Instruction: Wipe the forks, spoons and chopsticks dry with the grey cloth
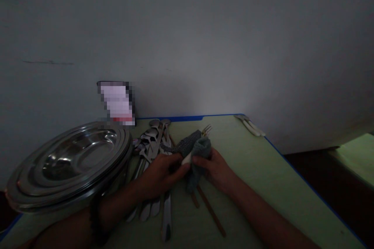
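My left hand (163, 173) is closed on the pale handle of a fork (204, 131) whose tines point up and away. My right hand (214, 167) is closed on a grey cloth (197, 151) wrapped round the fork's shaft. Both hands meet over a pile of several steel spoons (150, 140) lying on the pale green table (263, 179). Brown chopsticks (210, 210) lie under my right hand.
A stack of steel compartment plates (70, 163) stands at the left. A blurred box (117, 103) leans on the grey wall behind. White utensils (251, 126) lie at the table's far right corner. The table's blue edge (306, 184) runs along the right.
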A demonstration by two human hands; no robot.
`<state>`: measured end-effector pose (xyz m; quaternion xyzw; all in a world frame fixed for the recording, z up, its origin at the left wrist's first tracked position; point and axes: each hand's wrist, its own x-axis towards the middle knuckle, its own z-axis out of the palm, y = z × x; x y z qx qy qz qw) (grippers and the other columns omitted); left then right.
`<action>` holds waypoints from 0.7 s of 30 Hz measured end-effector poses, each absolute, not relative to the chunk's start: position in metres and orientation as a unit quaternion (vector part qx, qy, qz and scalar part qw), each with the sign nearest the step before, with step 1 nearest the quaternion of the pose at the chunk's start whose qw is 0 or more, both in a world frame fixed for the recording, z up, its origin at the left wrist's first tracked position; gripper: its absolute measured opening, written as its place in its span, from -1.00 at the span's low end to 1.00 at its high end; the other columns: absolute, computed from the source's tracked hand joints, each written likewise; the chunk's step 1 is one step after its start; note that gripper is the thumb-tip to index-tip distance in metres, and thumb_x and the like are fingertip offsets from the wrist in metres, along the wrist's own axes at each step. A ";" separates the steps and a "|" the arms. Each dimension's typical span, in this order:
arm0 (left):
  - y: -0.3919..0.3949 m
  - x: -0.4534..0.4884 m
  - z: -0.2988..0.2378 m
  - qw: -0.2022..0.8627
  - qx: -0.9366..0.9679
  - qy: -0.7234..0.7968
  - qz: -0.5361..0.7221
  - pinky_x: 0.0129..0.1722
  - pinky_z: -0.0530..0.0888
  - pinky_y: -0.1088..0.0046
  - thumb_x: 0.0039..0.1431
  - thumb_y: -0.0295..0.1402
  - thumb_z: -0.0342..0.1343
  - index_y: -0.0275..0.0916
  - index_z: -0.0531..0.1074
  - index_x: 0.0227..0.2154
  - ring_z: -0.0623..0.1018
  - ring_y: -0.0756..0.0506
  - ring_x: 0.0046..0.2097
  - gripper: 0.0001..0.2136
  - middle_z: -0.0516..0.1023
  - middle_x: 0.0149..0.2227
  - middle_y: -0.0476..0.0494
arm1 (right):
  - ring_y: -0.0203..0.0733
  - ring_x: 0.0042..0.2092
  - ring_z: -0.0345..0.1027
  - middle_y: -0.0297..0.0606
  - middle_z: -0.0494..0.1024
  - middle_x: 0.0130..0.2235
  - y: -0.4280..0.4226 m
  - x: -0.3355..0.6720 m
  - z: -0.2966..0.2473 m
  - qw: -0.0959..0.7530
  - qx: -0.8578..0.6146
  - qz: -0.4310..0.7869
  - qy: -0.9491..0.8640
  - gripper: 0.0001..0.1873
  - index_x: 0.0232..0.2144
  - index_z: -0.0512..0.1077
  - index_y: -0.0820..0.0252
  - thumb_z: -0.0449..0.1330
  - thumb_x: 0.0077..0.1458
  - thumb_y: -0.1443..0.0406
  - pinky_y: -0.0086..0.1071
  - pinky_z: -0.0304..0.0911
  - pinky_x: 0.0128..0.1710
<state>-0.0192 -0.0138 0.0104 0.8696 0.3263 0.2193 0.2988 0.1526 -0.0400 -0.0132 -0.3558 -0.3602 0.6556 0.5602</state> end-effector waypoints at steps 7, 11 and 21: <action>-0.012 -0.020 0.009 0.279 0.882 0.325 0.199 -0.60 0.17 0.59 0.18 -0.22 -0.09 -0.28 0.29 -0.57 0.29 0.07 -0.58 -0.71 0.24 -0.63 0.10 | -0.27 -0.29 0.41 -0.36 0.56 -0.31 -0.040 0.154 -0.009 0.536 -0.403 0.608 -0.425 -0.73 -0.37 0.47 0.14 0.33 -0.25 0.34 -0.38 0.26 -0.22; -0.011 -0.019 0.009 0.276 0.881 0.322 0.210 -0.62 0.12 0.61 0.16 -0.21 -0.06 -0.28 0.24 -0.63 0.24 0.09 -0.61 -0.68 0.16 -0.67 0.13 | -0.30 -0.32 0.39 -0.39 0.55 -0.34 -0.041 0.152 -0.011 0.544 -0.386 0.628 -0.401 -0.73 -0.38 0.46 0.13 0.34 -0.26 0.32 -0.41 0.26 -0.24; -0.012 -0.025 0.009 0.239 0.934 0.201 0.175 -0.57 0.19 0.60 0.12 -0.31 -0.03 -0.27 0.21 -0.69 0.29 0.09 -0.61 -0.70 0.22 -0.68 0.09 | -0.29 -0.43 0.36 -0.39 0.52 -0.48 -0.035 0.151 -0.006 0.641 -0.389 0.632 -0.195 -0.72 -0.44 0.46 0.19 0.36 -0.30 0.23 -0.36 0.30 -0.29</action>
